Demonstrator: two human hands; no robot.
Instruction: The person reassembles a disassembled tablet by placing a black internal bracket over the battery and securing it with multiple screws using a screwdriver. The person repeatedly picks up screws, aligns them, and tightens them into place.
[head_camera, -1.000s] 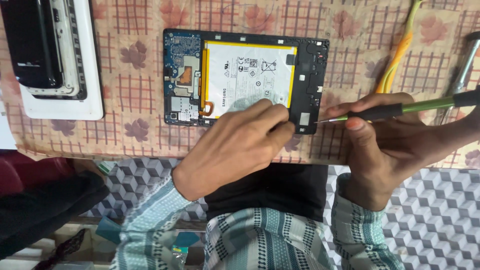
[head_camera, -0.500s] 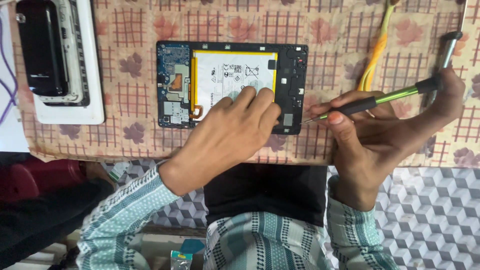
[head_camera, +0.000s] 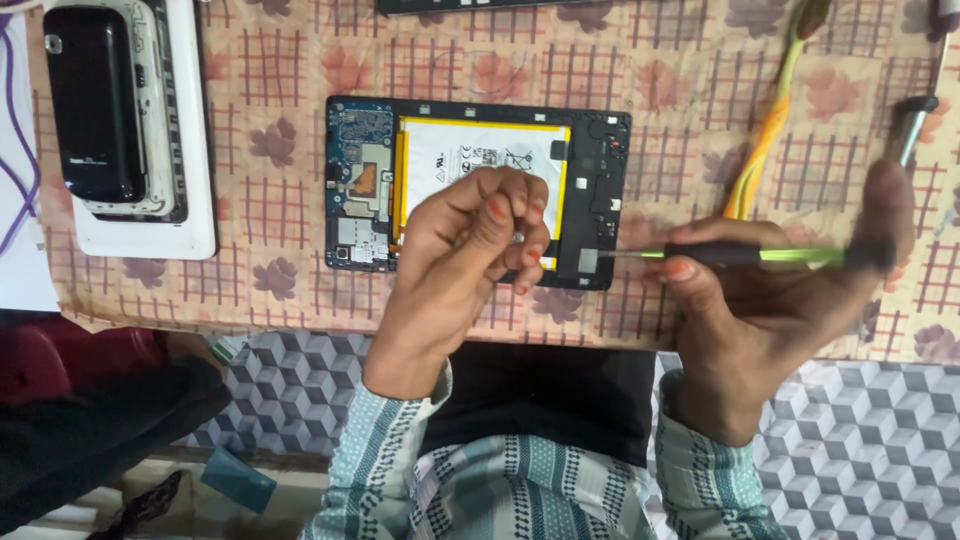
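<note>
Opened tablet (head_camera: 478, 192) on the patterned cloth (head_camera: 660, 90), near the bench's front edge, with both my hands at it.

My right hand (head_camera: 770, 300) is closed around a green-and-black screwdriver (head_camera: 740, 255), its tip resting at the tablet's lower right corner. My left hand (head_camera: 470, 250) hovers over the white battery (head_camera: 480, 165), fingers (head_camera: 515, 215) curled inward and pinched together; I cannot tell whether they hold anything. At the bench's left edge a dark phone (head_camera: 95, 100) lies on a white tray (head_camera: 190, 215). Yellow-green tweezers (head_camera: 770, 120) lie toward the right back corner.
</note>
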